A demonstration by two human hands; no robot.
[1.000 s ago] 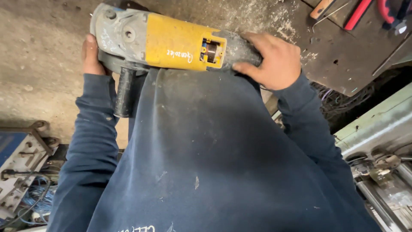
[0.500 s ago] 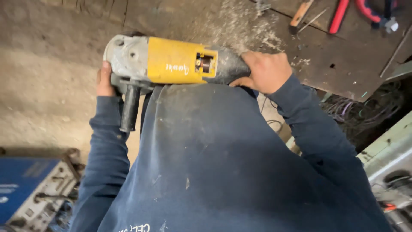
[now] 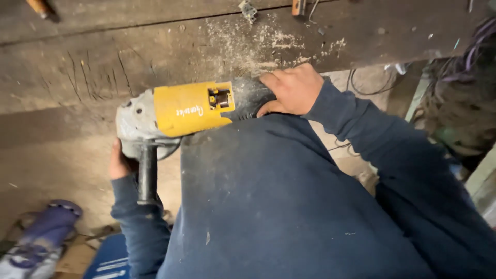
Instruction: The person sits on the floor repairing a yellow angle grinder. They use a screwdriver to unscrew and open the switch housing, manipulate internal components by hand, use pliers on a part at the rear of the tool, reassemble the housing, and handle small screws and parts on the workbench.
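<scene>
The grinder (image 3: 181, 111) lies almost level, its long axis running left to right, with the grey head at the left and the dark rear end at the right. The right hand (image 3: 292, 90) has its grip closed around this rear end. The left hand (image 3: 120, 163) is under the head, beside the black side handle (image 3: 147, 175), which points down; I cannot tell whether its grip is closed. The tool is held against the person's chest, over the dusty tabletop (image 3: 77, 67). Compared with half a second ago, the grinder sits lower in the view and tilts slightly up to the right.
</scene>
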